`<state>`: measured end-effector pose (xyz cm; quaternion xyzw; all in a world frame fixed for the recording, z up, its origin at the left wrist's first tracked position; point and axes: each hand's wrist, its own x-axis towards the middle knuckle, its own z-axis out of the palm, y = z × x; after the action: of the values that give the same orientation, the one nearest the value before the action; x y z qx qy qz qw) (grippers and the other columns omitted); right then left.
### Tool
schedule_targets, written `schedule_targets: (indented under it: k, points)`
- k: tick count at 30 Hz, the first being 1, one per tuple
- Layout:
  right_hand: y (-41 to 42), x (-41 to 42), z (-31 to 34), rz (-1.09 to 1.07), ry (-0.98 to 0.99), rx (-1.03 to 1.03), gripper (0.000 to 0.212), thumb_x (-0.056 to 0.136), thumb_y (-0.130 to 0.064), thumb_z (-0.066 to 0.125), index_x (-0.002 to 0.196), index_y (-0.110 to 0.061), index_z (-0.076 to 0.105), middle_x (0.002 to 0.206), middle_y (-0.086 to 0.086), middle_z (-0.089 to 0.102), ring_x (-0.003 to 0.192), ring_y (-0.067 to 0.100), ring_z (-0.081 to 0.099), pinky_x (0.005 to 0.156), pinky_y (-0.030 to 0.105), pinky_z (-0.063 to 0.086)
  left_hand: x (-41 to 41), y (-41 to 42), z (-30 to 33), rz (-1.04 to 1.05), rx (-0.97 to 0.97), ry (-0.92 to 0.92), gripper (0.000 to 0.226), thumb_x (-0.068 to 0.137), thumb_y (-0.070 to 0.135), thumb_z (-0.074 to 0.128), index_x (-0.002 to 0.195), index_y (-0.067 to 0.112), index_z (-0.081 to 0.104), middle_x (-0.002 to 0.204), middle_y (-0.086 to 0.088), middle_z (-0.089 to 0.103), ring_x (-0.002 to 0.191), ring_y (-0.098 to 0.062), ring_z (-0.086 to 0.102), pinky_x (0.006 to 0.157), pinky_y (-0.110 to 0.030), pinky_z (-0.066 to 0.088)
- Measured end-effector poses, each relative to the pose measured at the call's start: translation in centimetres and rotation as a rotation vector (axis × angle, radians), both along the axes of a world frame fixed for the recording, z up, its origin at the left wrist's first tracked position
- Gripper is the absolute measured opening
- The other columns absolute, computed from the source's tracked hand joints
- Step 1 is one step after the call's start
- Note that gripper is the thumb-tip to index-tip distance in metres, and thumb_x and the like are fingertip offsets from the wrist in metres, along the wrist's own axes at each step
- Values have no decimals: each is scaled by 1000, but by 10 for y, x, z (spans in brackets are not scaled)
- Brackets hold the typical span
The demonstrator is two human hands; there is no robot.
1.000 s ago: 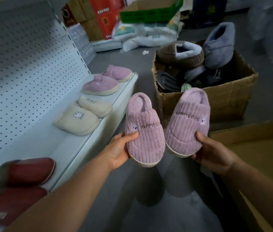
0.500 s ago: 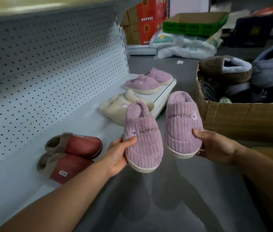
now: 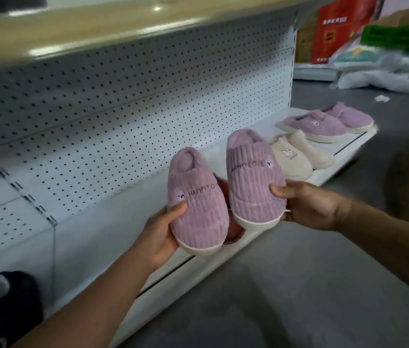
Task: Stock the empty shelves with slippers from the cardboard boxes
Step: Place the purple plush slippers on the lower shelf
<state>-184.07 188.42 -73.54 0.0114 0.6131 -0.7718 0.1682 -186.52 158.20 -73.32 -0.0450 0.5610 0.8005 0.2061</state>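
Here both hands [image 3: 159, 237] hold pink slippers [image 3: 198, 207] upright, toes down.

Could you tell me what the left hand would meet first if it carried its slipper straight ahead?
Probably the red slippers on the shelf, partly hidden behind the slipper the left hand holds; depth is unclear.

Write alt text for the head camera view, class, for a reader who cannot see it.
Two hands hold a pair of purple slippers over a white shelf, the left hand gripping one slipper and the right hand the other slipper. Further along the shelf sit cream slippers and more purple slippers.
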Motion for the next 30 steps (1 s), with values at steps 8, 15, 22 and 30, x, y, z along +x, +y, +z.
schedule_targets:
  k: [8,15,22,30]
  points:
    - [-121,-31,-17,155,-62,-74,103,40,-38,95,130,-8,55,116,15,65,102,30,65,73,35,57,19,-113,-22,269,-44,-33,50,80,15,61,129,4,58,120,-14,69,103,-26,68,78,-37,58]
    - [-194,-38,-40,113,-119,43,32,92,-18,60,124,-13,59,117,11,65,104,30,61,81,41,53,35,-167,-50,501,-126,-187,50,77,22,68,125,10,62,120,-13,69,113,-36,61,85,-44,51]
    - [-235,-44,-59,54,-142,297,25,96,-21,55,119,-12,60,108,11,63,92,25,58,76,37,50,39,-190,-73,579,-213,-275,45,86,21,62,130,13,55,124,-15,64,112,-40,59,87,-52,51]
    - [-239,-45,-64,-3,32,562,23,98,-20,49,114,-10,62,100,8,63,92,25,59,86,44,53,27,-191,-81,629,-498,-311,37,83,25,62,117,10,59,123,-16,63,109,-38,58,91,-48,50]
